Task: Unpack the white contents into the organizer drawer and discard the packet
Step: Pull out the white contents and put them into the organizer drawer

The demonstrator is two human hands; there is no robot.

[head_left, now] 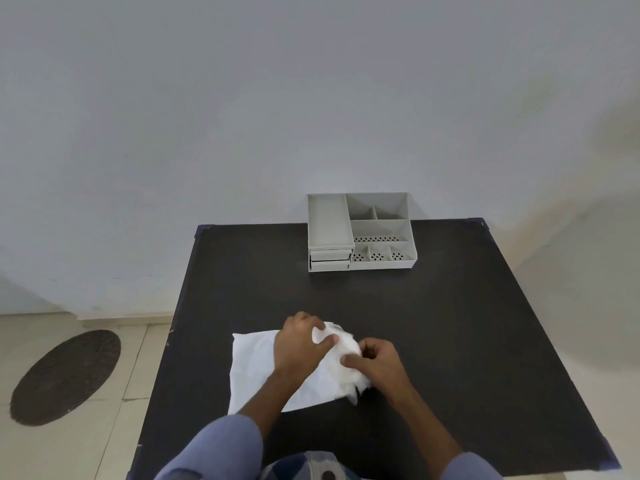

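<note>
A white packet [254, 368] lies flat on the black table [450, 341] in front of me. Its right end is bunched up, with crumpled white material [343, 344] showing between my hands. My left hand [301, 344] rests on the packet and pinches that bunched end with thumb and fingers. My right hand [377, 362] grips the same end from the right side. The grey organizer [360, 233] stands at the table's far edge, well beyond my hands. Its two small drawers [330, 259] at the lower left are closed.
The organizer has several open compartments on top. A white wall rises right behind the table. On the tiled floor to the left lies a dark oval mat [65, 377]. My blue sleeves cover both upper arms at the bottom of the view.
</note>
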